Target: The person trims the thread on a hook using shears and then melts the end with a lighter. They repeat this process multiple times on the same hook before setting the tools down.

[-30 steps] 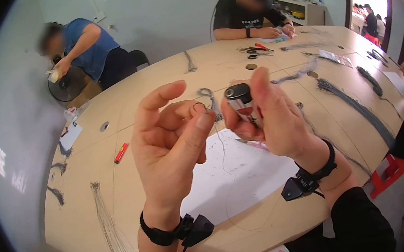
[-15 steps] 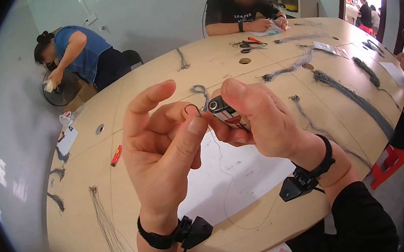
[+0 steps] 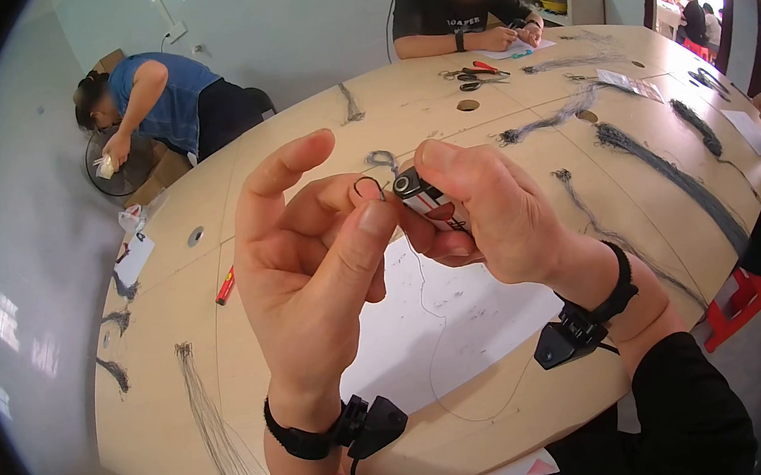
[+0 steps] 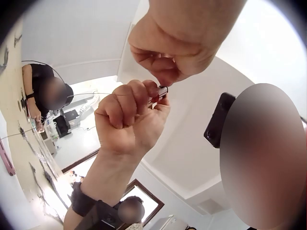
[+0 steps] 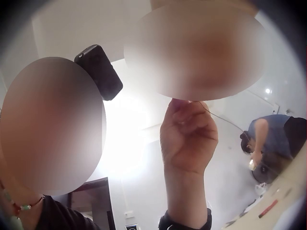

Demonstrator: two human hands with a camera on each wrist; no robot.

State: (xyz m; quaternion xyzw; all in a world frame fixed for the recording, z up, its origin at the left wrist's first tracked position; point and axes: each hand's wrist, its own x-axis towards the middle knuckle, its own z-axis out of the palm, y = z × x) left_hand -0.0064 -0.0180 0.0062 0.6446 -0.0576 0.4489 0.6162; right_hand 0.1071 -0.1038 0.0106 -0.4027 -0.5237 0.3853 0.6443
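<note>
In the head view my left hand (image 3: 307, 255) pinches a dark, curved fish hook (image 3: 359, 182) between thumb and forefinger, its bend standing above the fingertips. A thin line (image 3: 425, 303) hangs below the hands and loops over the white paper. My right hand (image 3: 514, 217) grips a small block-shaped device (image 3: 423, 197) with a black end, a round metal piece on it, and a white and red body. That end is right at the hook and the left fingertips. In the left wrist view the device (image 4: 163, 91) shows between the two hands, mostly covered by fingers.
White paper (image 3: 465, 322) with dark specks lies beneath the hands. A red tube-like item (image 3: 226, 286) is left of them. Bundles of grey line (image 3: 670, 181) lie around the table; scissors (image 3: 480, 83) lie farther back. One person writes across the table; another bends over a fan (image 3: 112, 165).
The right hand has turned the device toward the hook, closing the gap, and its raised thumb has come down onto the device. More of the hook's bend now shows above the left fingertips.
</note>
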